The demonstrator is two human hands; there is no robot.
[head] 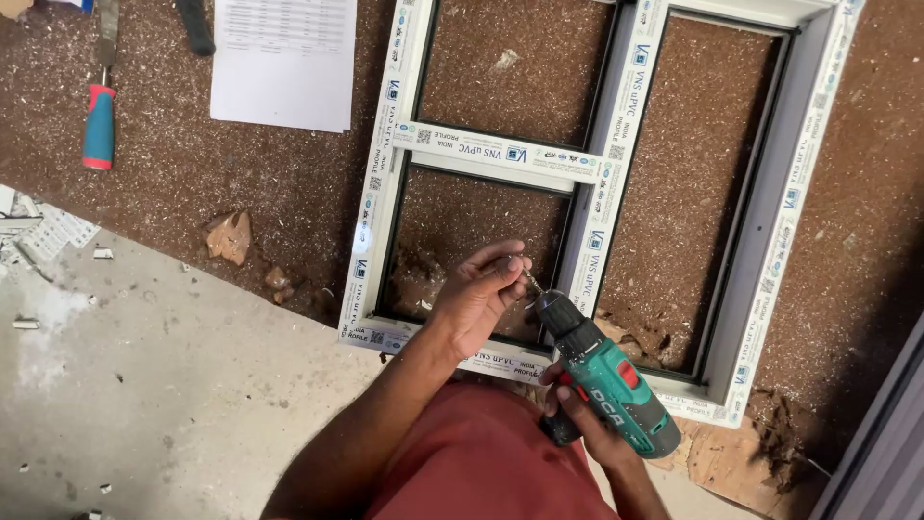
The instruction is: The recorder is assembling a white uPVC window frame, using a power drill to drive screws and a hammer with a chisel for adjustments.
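My right hand [587,429] grips the handle of a green and black cordless drill [604,377], whose chuck points up and left. My left hand [478,294] pinches a small screw [529,277] at the tip of the drill bit, fingers closed on it. Both hover over the lower middle of a white plastic window frame [385,173] that lies flat on a brown speckled board. The frame has a cross bar [500,154] and a middle upright [616,144], with printed protective film on its faces.
A sheet of paper [284,63] lies at the top left of the board. A chisel with a teal and red handle [98,120] rests further left. Stone chips [231,236] and white offcuts [38,231] lie near the concrete floor [144,385].
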